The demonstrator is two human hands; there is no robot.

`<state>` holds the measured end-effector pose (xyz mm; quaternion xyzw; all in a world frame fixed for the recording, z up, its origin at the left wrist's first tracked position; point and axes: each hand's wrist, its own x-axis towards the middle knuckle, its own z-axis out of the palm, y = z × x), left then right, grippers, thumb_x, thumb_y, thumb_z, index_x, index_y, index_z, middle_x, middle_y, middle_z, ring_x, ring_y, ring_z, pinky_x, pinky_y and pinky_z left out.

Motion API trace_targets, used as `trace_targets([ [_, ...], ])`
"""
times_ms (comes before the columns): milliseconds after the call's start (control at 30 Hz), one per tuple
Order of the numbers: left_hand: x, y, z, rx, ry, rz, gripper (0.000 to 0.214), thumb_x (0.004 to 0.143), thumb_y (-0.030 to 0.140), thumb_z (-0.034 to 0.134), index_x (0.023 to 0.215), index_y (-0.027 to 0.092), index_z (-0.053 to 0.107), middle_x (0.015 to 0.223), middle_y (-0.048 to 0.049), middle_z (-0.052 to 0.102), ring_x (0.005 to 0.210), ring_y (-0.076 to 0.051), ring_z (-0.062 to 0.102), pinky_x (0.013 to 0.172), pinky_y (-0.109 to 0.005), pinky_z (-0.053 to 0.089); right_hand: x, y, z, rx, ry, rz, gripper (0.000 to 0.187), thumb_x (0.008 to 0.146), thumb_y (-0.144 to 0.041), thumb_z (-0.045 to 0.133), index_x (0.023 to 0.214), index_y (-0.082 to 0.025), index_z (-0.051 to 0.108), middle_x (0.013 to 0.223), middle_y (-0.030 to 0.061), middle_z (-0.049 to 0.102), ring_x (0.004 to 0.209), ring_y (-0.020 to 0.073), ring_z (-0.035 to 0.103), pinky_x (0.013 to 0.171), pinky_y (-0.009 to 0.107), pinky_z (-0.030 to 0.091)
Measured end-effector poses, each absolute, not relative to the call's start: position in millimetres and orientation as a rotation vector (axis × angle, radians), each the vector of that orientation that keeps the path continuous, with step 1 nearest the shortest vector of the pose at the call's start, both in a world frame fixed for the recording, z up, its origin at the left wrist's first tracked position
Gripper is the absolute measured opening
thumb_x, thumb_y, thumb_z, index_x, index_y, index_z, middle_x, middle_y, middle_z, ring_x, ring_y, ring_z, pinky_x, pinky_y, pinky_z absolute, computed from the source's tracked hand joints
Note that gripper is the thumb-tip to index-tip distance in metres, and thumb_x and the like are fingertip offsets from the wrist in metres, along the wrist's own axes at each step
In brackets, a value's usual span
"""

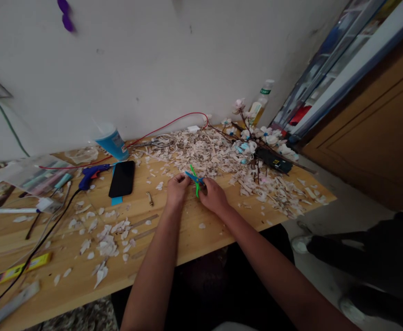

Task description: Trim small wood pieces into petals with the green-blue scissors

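Observation:
Over the middle of the wooden table (190, 243), my right hand (214, 196) is closed on a pair of scissors (195, 178) with blue and green parts. The blades point up and to the left. Beside them my left hand (178, 187) is closed in a pinch near the blade tips. Whatever sits between those fingertips is too small to make out. Just beyond both hands spreads a heap of pale, papery scraps (201, 151).
Left of my hands lie a black phone (122, 178), a blue glue gun (93, 174) and a tilted blue cup (112, 141). Flowering branches (247, 133) and a bottle (260, 103) stand at the back right. Another person's legs (353, 253) show at the right.

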<state>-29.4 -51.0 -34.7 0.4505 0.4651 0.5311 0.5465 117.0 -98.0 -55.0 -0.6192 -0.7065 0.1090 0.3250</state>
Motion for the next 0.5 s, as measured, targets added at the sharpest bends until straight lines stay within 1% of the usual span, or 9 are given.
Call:
trace_targets([
  [167,-31,-50,-38,1.079,1.123,1.235,0.018,0.067,0.036,0.079,0.067,0.019,0.073,0.062,0.0007,0.066,0.057,-0.013,0.053,0.06,-0.023,0.041,117,-97,-58,-1.637,-1.846,0.268,0.008,0.084,-0.023,0.05,0.091,-0.021,0.053,0.088,0.0071,0.061,0.083,0.0214,0.055,0.073,0.032,0.041],
  [300,-31,-48,-46,1.034,1.084,1.216,0.022,0.069,0.04,0.078,0.07,0.018,0.073,0.064,-0.0005,0.068,0.058,-0.012,0.055,0.062,-0.024,0.042,116,-96,-58,-1.652,-1.85,0.265,0.005,0.084,-0.021,0.049,0.088,-0.021,0.051,0.087,0.007,0.06,0.082,0.0214,0.055,0.073,0.032,0.041],
  [400,-31,-46,-49,1.01,1.047,1.222,0.022,0.071,0.041,0.076,0.07,0.019,0.072,0.065,-0.0008,0.068,0.06,-0.013,0.057,0.064,-0.024,0.044,115,-97,-56,-1.661,-1.844,0.255,0.008,0.083,-0.022,0.051,0.091,-0.021,0.052,0.09,0.0076,0.061,0.085,0.0219,0.055,0.074,0.032,0.042],
  [500,-31,-44,-45,1.0,1.014,1.244,0.019,0.071,0.037,0.075,0.067,0.019,0.07,0.063,0.0001,0.065,0.06,-0.013,0.056,0.065,-0.024,0.045,114,-98,-55,-1.662,-1.848,0.256,0.012,0.082,-0.023,0.054,0.093,-0.02,0.053,0.093,0.0084,0.061,0.088,0.023,0.056,0.076,0.033,0.043],
])
